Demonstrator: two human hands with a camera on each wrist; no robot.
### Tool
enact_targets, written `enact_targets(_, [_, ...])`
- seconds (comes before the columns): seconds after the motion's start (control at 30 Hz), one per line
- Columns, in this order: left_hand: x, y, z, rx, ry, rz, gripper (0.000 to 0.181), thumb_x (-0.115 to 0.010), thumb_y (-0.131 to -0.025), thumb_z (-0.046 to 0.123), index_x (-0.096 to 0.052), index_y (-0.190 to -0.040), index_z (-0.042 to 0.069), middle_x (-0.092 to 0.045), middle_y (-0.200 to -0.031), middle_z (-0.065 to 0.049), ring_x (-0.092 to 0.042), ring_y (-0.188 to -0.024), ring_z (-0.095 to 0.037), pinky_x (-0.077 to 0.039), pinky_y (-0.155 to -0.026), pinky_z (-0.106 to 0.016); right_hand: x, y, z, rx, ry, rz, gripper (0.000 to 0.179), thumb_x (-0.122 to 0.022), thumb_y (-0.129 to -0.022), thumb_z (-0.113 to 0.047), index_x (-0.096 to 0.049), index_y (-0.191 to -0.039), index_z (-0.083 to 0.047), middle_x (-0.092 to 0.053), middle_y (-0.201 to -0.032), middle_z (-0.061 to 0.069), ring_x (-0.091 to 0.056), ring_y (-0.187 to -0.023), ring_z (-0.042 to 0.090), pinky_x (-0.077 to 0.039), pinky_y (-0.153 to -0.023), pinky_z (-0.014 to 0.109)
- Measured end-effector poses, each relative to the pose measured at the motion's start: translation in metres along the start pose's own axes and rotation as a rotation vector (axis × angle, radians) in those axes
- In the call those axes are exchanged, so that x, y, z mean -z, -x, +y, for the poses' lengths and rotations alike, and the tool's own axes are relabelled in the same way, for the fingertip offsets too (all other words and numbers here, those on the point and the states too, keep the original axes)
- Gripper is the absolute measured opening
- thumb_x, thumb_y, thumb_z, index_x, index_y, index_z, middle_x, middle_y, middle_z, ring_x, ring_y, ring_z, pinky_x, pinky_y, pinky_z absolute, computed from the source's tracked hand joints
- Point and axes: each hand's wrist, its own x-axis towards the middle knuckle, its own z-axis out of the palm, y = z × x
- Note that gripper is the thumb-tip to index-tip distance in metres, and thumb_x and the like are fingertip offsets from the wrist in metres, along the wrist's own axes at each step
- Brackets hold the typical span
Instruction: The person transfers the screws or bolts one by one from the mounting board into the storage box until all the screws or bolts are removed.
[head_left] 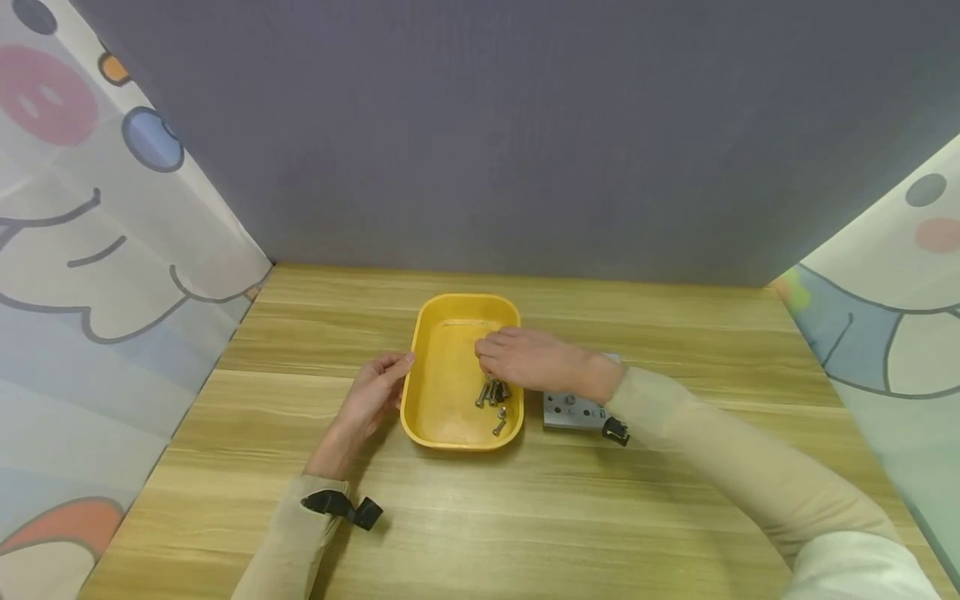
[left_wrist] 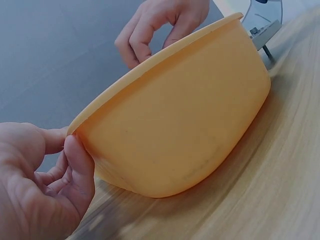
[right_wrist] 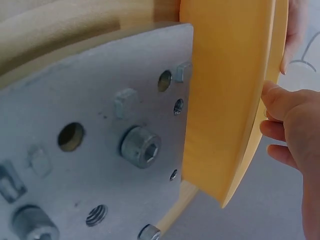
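Note:
A yellow plastic tray [head_left: 441,408] stands on the table, with several metal socket-head screws [head_left: 492,393] gathered along the right of its floor. My left hand [head_left: 370,394] pinches the tray's left rim between thumb and fingers, as the left wrist view shows up close. Over the tray's right side reaches my right hand [head_left: 534,360], its bent fingers pointing down inside; I cannot tell whether they hold a screw. Under the right forearm lies a grey metal plate [right_wrist: 107,107] with round holes, some threaded. Screws such as one socket-head screw [right_wrist: 141,147] stand in it.
The wood-grain table [head_left: 480,517] runs back to a grey panel [head_left: 525,150]. Cartoon-print curtains [head_left: 97,358] hang at both sides. The metal plate sits close to the tray's right wall. Dark camera straps circle both wrists.

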Motion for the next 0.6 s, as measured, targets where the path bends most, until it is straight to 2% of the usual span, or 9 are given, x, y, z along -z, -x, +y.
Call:
enact_targets(0.13, [-0.001,0.000,0.000,0.008,0.002,0.006,0.040,-0.057,-0.108,0.023,-0.052,-0.128,-0.011,-0.063,-0.083,0.000,-0.051,-0.057,-0.007,-0.044,-0.050,-0.018,0.002,-0.003,-0.002,0.034,0.115,-0.051,0.016,-0.056,-0.108,-0.022,-0.065,-0.115,-0.010,-0.059,-0.115,0.003,-0.058,-0.106,0.017,-0.050,-0.101,0.035])
enact_targets(0.33, [0.000,0.000,0.001,0.013,0.009,0.005,0.037,-0.056,-0.108,0.022,-0.053,-0.126,-0.009,-0.062,-0.081,-0.001,-0.052,-0.057,-0.007,-0.044,-0.050,-0.018,0.002,-0.010,-0.007,0.082,0.242,-0.149,0.026,-0.062,-0.103,-0.009,-0.062,-0.129,-0.011,-0.058,-0.132,0.003,-0.058,-0.119,0.017,-0.045,-0.109,0.035])
enact_targets(0.6, [0.000,0.001,0.000,0.007,0.006,-0.010,0.039,-0.056,-0.109,0.024,-0.052,-0.127,-0.011,-0.063,-0.082,0.000,-0.052,-0.058,-0.007,-0.044,-0.050,-0.018,0.001,-0.020,-0.015,0.128,0.251,-0.174,0.023,-0.062,-0.104,-0.017,-0.065,-0.126,-0.013,-0.060,-0.135,0.001,-0.058,-0.115,0.016,-0.047,-0.104,0.032])
